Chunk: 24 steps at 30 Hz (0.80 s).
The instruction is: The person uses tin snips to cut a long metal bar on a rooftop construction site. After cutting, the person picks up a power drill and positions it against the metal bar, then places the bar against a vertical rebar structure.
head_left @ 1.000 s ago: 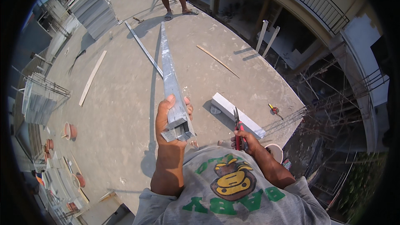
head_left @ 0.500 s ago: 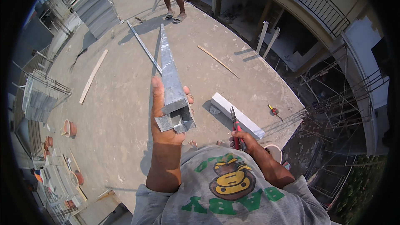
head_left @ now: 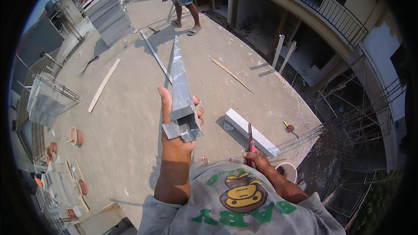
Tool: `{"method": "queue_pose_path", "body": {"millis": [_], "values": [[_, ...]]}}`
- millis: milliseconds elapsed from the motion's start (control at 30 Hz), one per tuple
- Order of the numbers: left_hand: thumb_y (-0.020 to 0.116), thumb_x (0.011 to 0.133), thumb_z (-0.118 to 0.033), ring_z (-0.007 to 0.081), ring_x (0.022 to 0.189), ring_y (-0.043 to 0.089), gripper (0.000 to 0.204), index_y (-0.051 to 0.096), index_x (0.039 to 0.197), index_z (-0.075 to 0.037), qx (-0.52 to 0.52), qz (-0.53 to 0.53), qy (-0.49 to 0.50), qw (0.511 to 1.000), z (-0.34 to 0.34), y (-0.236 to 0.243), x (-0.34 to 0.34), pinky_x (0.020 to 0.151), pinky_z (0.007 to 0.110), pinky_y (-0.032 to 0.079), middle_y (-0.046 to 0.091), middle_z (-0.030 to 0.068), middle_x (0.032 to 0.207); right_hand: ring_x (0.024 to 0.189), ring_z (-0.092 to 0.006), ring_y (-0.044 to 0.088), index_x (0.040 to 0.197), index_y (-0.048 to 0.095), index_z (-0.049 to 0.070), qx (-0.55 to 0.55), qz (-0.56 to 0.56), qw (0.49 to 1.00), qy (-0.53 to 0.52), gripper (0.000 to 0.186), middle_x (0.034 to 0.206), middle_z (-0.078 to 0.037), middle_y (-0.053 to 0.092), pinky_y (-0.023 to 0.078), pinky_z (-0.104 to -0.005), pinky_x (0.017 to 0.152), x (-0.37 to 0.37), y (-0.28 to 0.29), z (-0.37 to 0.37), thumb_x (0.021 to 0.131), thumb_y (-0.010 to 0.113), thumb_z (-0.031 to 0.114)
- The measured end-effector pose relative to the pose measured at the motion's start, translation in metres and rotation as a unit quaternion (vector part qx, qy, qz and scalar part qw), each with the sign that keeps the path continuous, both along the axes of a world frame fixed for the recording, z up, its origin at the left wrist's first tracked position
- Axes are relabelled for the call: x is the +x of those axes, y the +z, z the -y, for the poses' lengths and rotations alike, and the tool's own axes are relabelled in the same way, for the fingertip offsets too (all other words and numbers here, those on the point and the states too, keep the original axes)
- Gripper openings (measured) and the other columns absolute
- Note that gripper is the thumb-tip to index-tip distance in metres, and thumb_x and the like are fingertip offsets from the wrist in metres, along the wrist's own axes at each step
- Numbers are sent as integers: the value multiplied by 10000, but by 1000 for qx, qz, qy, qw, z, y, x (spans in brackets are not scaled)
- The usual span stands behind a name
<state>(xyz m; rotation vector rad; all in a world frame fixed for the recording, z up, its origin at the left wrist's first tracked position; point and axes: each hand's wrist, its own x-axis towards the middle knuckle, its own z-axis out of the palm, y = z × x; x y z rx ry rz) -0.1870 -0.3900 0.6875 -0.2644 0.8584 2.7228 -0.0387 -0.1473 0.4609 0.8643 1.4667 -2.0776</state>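
Note:
In my left hand (head_left: 177,146) rests a long galvanised metal channel (head_left: 180,93), pointing away from me. My thumb lies along its left side and my fingertips curl up on its right. The near end is cut, with metal flaps bent outward. Lower and to the right, my right hand (head_left: 260,162) is closed round red-handled tin snips (head_left: 251,147), their dark blades pointing up and away. These snips are apart from the channel. Just beyond them a long white block (head_left: 253,133) lies on the concrete floor (head_left: 130,135).
A tape measure (head_left: 291,129) lies near the slab's right edge, with a drop beyond. A white bucket (head_left: 293,170) stands by my right forearm. Another metal length (head_left: 156,56) and wooden strips (head_left: 233,76) lie ahead. A person (head_left: 185,4) stands at the far side near stacked grey blocks (head_left: 109,19).
The snips have turned more upright and shifted slightly right with my right hand. My left hand still holds the channel. The far person's hand has come into view as my view tilted up.

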Motion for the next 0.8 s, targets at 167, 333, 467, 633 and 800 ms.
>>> {"method": "queue_pose_path", "body": {"millis": [167,333,467,633,800], "values": [[430,936,-684,223,641,645,739,421,1200,6,56,-36,-21,998,7,3,-14,401,286,524,602,144,850,808,-163,583,1252,518,35,99,-56,979,169,652,929,-77,594,473,-305,710,-11,26,3,720,794,291],[551,868,-700,197,581,637,630,529,992,-82,63,-45,-8,997,15,7,-20,432,267,524,615,72,766,868,-217,626,1253,508,26,323,-184,905,209,663,958,-126,642,506,-349,786,-37,66,13,713,814,259],[540,865,-713,193,590,630,628,528,992,-98,53,-44,-12,998,17,5,-17,437,277,510,610,69,768,964,-286,644,1278,484,29,369,-399,820,178,682,1034,-153,636,511,-372,871,-68,133,2,689,806,148],[439,916,-709,206,606,619,697,521,1075,-35,73,-42,-35,996,11,-7,-16,413,291,494,606,108,820,999,-333,607,1277,494,38,380,-546,729,160,664,1100,-162,569,495,-380,880,-77,174,20,679,777,94],[440,916,-708,187,589,610,687,529,1066,-43,20,-4,-11,1000,3,-13,-13,414,283,502,594,97,809,952,-346,601,1194,548,19,365,-606,693,136,556,1038,-179,577,507,-388,806,-63,181,33,674,745,37]]}}
